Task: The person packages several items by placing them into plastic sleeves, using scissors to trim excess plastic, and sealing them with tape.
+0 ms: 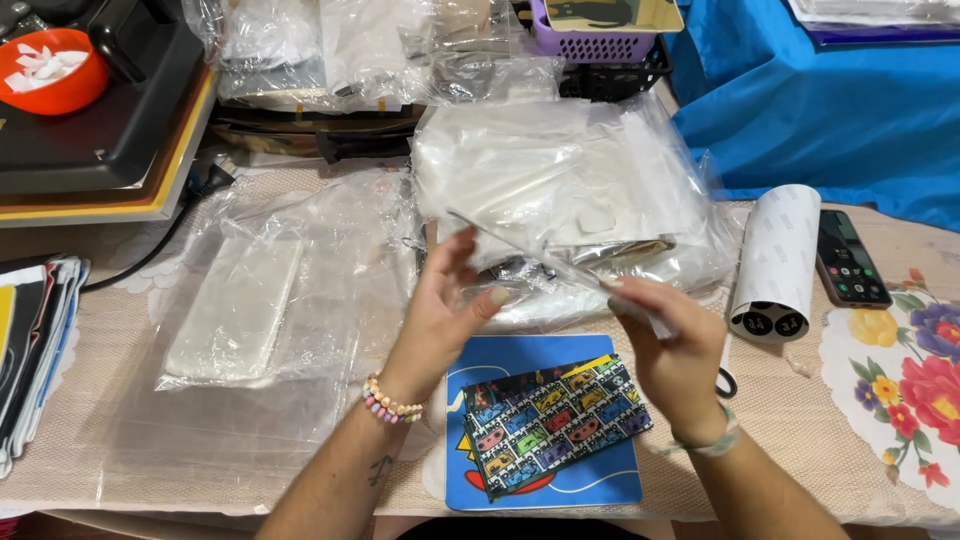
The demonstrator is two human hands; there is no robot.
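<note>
My left hand (447, 310) and my right hand (672, 345) hold a thin clear plastic sleeve (560, 268) between them, above the table. The left fingers pinch its near-left part, and the right fingers grip its right end. Just below the hands lies a small pouch with a colourful cassette print (550, 425) on a blue mat (590, 480). Behind the hands sits a heap of clear plastic bags (560, 180).
A clear bag with a flat white stack (240, 310) lies at the left. A white paper roll (782, 262) and a phone (850, 258) lie at the right, beside blue cloth (830, 100). An orange bowl (50, 70) rests on a black machine (100, 130). A purple basket (590, 40) stands behind.
</note>
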